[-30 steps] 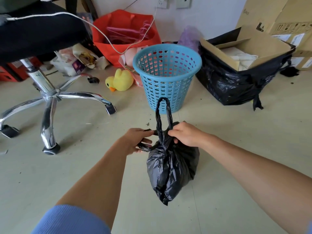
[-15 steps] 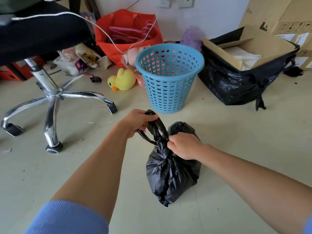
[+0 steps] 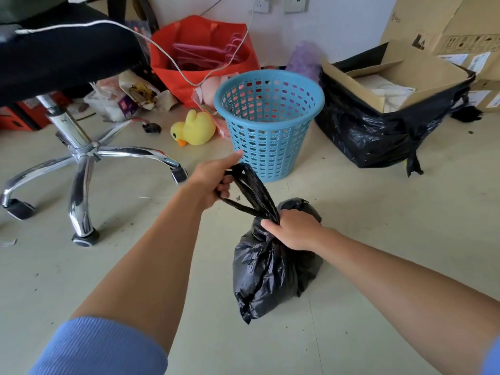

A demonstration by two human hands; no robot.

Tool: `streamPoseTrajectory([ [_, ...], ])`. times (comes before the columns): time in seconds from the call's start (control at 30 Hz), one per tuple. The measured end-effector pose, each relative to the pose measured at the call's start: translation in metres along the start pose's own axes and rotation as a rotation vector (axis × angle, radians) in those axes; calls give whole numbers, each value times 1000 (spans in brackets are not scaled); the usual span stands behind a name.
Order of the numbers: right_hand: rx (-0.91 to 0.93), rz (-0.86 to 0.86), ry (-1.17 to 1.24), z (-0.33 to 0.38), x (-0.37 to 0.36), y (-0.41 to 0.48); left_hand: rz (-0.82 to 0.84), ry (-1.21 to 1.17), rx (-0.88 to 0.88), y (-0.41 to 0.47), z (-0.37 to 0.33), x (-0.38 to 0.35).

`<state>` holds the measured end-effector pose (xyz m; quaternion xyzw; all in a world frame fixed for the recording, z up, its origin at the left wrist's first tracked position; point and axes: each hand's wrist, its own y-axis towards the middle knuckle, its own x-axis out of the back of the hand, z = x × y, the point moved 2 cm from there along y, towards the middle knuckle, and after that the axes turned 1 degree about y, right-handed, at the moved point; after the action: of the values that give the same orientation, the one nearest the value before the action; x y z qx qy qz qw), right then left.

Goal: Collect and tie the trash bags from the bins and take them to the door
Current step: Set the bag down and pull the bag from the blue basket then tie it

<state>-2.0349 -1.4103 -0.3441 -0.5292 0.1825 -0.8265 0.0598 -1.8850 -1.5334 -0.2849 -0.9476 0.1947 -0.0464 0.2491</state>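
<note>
You are partway through. The small black trash bag (image 3: 273, 269) is out of the blue bin (image 3: 270, 131), and through the holes the bin looks bare, with no liner in it. The bag's neck is gathered, but the spot where a knot would sit is hidden under your right hand (image 3: 293, 231), so I cannot tell whether it is tied. I judge that you are at the tying step, and carrying the bag to the door is not yet done. No door is in view.

Your right hand is clamped round the bag's neck from the right side. Your left hand (image 3: 216, 180) has its fingers curled round the two handle loops (image 3: 253, 190) and draws them taut up and to the left, toward the bin's base.

The bag seems to rest on the floor (image 3: 378, 239), just near of the bin and a little to its right, directly below your right hand. At the far right a larger black bag (image 3: 378, 139) wraps a cardboard box (image 3: 400, 77); it may need collecting too.
</note>
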Motion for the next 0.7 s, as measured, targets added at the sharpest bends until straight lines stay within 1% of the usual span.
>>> streamPoseTrajectory([
  [0.03, 7, 41, 117, -6, 4, 1, -88, -68, 28, 4, 7, 10],
  [0.1, 1, 55, 401, -17, 13, 3, -204, -199, 95, 9, 26, 26],
  [0.2, -86, 41, 739, -24, 23, 6, -246, -336, 139, 10, 47, 31],
  [0.27, -165, -58, 882, -27, 25, 9, -252, -287, 134, 10, 52, 26],
  [0.33, -242, -166, 969, -29, 28, 10, -272, -152, 102, 11, 51, 20],
  [0.37, -289, -184, 1003, -29, 29, 10, -243, -86, 84, 11, 50, 14],
  [0.4, -322, -176, 1047, -27, 31, 9, -166, -38, 72, 7, 48, 5],
  [0.5, -360, -124, 1258, -22, 36, 12, 164, 151, 77, -7, 46, -22],
  [0.57, -381, -124, 1300, -18, 38, 13, 291, 308, 48, -11, 50, -34],
  [0.63, -403, -130, 1290, -18, 38, 13, 304, 451, -18, -10, 53, -41],
  [0.7, -393, -74, 1317, -21, 41, 12, 243, 516, -63, -8, 55, -43],
])
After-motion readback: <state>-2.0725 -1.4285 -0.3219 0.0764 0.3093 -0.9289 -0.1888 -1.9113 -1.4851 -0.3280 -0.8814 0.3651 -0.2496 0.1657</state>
